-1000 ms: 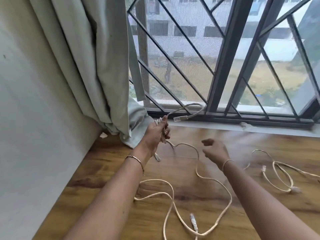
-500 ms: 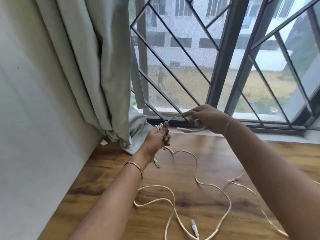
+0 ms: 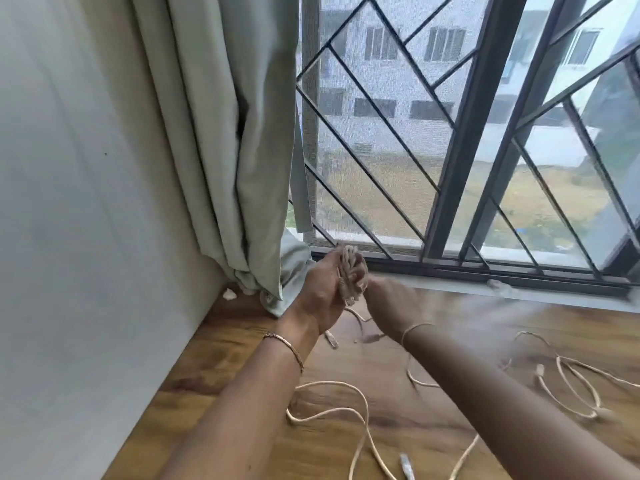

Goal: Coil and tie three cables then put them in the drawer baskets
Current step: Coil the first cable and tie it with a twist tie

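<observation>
Landmark for positions: window sill (image 3: 519, 284).

Left hand (image 3: 322, 296) is raised just in front of the sill, near its curtain (image 3: 242, 168) end. Its fingers are curled tight round the coiled cable (image 3: 348, 266), and the wound turns stick out above the fist. One plug (image 3: 349, 299) hangs below the palm. Judgement: the fist serves as the former, holding the turns stacked so they cannot spring apart before tying.

Right hand (image 3: 388, 303) is close beside the left, a little further from the sill, and motion-blurred. Its fingertips lie next to the coil. Cannot tell whether they pinch the cable or are spread. Judgement: it is the feeding hand, placed there to lay the next turn.

The loose tail (image 3: 346, 410) drops from the left fist and wanders in open loops across the wooden table (image 3: 221, 344), well back from the sill. Judgement: a good length is not yet wound, so this cable is mid-coil and untied.

The second cable (image 3: 575, 382) lies in slack loops on the table, away from the curtain end and apart from both hands. Untouched, uncoiled.

Another plug (image 3: 406, 468) lies furthest from the sill. Cannot tell which cable it ends. A third cable is not clearly separable. No drawer or baskets in view.

Risk: slack tail loops may snag when pulled.
</observation>
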Available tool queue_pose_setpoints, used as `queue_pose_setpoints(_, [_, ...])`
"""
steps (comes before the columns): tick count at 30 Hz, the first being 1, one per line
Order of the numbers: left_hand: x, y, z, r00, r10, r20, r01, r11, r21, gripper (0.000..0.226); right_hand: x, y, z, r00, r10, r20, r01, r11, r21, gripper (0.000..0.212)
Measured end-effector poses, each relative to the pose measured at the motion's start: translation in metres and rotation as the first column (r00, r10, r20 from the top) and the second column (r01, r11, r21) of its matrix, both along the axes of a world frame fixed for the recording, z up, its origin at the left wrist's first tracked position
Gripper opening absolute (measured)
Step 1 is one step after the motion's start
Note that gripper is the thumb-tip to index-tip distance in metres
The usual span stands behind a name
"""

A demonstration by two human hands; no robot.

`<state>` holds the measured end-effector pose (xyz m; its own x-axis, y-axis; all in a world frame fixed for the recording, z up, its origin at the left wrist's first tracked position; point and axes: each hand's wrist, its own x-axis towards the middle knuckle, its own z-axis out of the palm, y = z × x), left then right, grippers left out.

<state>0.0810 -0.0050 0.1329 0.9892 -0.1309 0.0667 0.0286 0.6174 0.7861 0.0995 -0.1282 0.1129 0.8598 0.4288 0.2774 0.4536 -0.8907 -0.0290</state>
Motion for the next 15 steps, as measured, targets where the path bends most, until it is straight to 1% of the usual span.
queue_pose_setpoints(2, [0.002,0.007,-0.005,0.998,0.067,-0.019,-0.067,0.997,-0.022,0.042,-0.018,0.007,-0.003,0.998,0.063,-0.019,-0.064,0.997,-0.044,0.024])
queue_pose_setpoints(5, [-0.001,0.015,-0.014,0.987,0.153,-0.052,-0.151,0.987,0.049,0.042,-0.037,0.012,-0.002,0.988,0.14,-0.057,-0.142,0.989,-0.03,0.026])
queue_pose_setpoints(6, [-0.002,0.015,-0.016,0.982,0.178,-0.062,-0.172,0.982,0.081,0.042,-0.04,0.015,-0.001,0.977,0.177,-0.117,-0.183,0.982,-0.039,0.025])
queue_pose_setpoints(7, [-0.004,0.015,-0.018,0.979,0.195,-0.059,-0.188,0.976,0.108,0.042,-0.042,0.018,0.0,0.955,0.195,-0.222,-0.211,0.976,-0.048,0.021])
queue_pose_setpoints(8, [-0.006,0.014,-0.019,0.975,0.22,-0.042,-0.211,0.965,0.152,0.042,-0.042,0.019,0.0,0.913,0.2,-0.356,-0.227,0.973,-0.034,0.011])
queue_pose_setpoints(9, [-0.008,0.013,-0.02,0.97,0.242,-0.011,-0.234,0.949,0.209,0.042,-0.04,0.021,0.001,0.85,0.216,-0.48,-0.235,0.972,0.02,0.007])
queue_pose_setpoints(10, [-0.01,0.013,-0.021,0.967,0.254,0.021,-0.25,0.93,0.268,0.043,-0.039,0.021,0.001,0.776,0.236,-0.585,-0.227,0.97,0.09,0.014])
queue_pose_setpoints(11, [-0.011,0.014,-0.023,0.965,0.257,0.047,-0.258,0.914,0.313,0.043,-0.039,0.02,0.005,0.7,0.267,-0.663,-0.202,0.964,0.176,0.015])
queue_pose_setpoints(12, [-0.012,0.015,-0.024,0.965,0.255,0.065,-0.261,0.899,0.352,0.044,-0.041,0.017,0.008,0.639,0.301,-0.708,-0.148,0.951,0.27,0.016])
queue_pose_setpoints(13, [-0.013,0.016,-0.024,0.965,0.253,0.071,-0.261,0.886,0.383,0.044,-0.045,0.014,0.013,0.596,0.337,-0.729,-0.068,0.926,0.372,0.022])
queue_pose_setpoints(14, [-0.013,0.017,-0.025,0.965,0.254,0.062,-0.257,0.875,0.409,0.044,-0.049,0.011,0.016,0.558,0.373,-0.741,0.021,0.886,0.463,0.029])
queue_pose_setpoints(15, [-0.012,0.017,-0.025,0.968,0.246,0.053,-0.245,0.874,0.419,0.044,-0.053,0.009,0.018,0.535,0.404,-0.742,0.09,0.846,0.525,0.03])
